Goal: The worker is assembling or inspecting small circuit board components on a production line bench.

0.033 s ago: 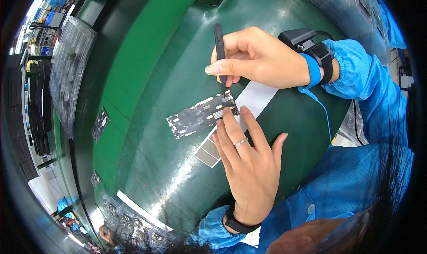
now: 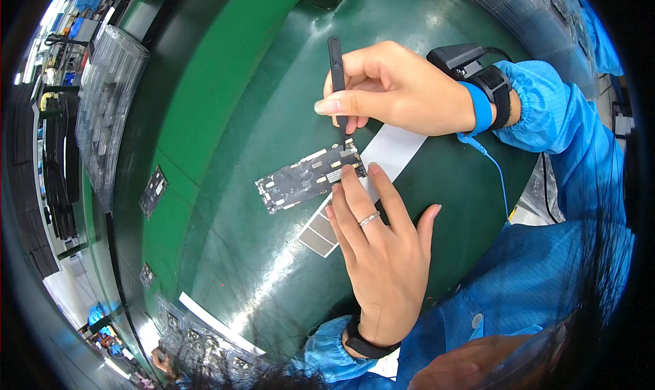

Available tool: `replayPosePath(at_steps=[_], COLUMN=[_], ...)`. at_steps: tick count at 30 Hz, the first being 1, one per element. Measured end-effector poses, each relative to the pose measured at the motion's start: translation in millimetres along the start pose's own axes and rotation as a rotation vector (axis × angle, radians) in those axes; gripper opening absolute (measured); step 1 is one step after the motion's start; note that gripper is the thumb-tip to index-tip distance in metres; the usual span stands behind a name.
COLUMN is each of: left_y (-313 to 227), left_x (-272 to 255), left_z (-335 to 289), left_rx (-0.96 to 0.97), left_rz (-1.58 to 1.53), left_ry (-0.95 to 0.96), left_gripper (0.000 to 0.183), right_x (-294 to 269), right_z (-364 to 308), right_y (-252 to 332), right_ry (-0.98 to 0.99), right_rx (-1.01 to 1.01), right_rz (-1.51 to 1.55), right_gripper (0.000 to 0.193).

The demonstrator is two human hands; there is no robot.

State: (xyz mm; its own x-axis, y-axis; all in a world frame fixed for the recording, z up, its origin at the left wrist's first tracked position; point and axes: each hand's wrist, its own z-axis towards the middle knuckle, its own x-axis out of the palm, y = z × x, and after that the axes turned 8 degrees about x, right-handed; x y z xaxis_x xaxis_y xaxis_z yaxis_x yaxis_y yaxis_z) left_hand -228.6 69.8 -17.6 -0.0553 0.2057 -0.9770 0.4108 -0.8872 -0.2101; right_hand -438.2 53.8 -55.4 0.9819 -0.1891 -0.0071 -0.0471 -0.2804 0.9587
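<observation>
A dark circuit board (image 2: 300,177) lies flat on the green mat (image 2: 252,144), its white and gold parts facing up. My right hand (image 2: 396,93) is closed around black tweezers (image 2: 338,73), whose tips point down at the board's right end. With fingers stretched out, my left hand (image 2: 385,253) lies palm down, its fingertips at the board's lower right edge. Partly under that hand is a white backing strip (image 2: 399,151) with grey rectangular stickers (image 2: 318,240) at its lower end. Whether anything sits between the tweezer tips is too small to tell.
Two more boards, one larger (image 2: 154,192) and one small (image 2: 147,275), lie on the bright green strip to the left. Clear plastic trays (image 2: 109,110) are stacked at the far left, others (image 2: 525,21) at the back right. A blue cord (image 2: 501,178) runs from my right wristband.
</observation>
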Motion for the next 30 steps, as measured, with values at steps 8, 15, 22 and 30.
replayPosePath(at_steps=[8, 15, 22, 30], left_y=[0, -1, 1, 0], left_x=[4, 5, 8, -1], left_z=[0, 0, 5, 7], left_rx=[-0.005, -0.006, 0.019, 0.010], left_rz=[0.061, 0.034, 0.140, 0.104], left_ry=[0.032, 0.024, -0.020, -0.013], left_gripper=[0.080, 0.080, 0.080, 0.087], right_x=[-2, -3, -3, 2], right_z=[0, -1, -1, 0], right_y=[-5, -7, -6, -8], right_ry=[-0.001, 0.001, -0.014, -0.103], right_rx=[-0.003, -0.026, -0.011, -0.106], right_rz=[-0.005, 0.014, -0.026, 0.109], right_gripper=[0.025, 0.024, 0.024, 0.032])
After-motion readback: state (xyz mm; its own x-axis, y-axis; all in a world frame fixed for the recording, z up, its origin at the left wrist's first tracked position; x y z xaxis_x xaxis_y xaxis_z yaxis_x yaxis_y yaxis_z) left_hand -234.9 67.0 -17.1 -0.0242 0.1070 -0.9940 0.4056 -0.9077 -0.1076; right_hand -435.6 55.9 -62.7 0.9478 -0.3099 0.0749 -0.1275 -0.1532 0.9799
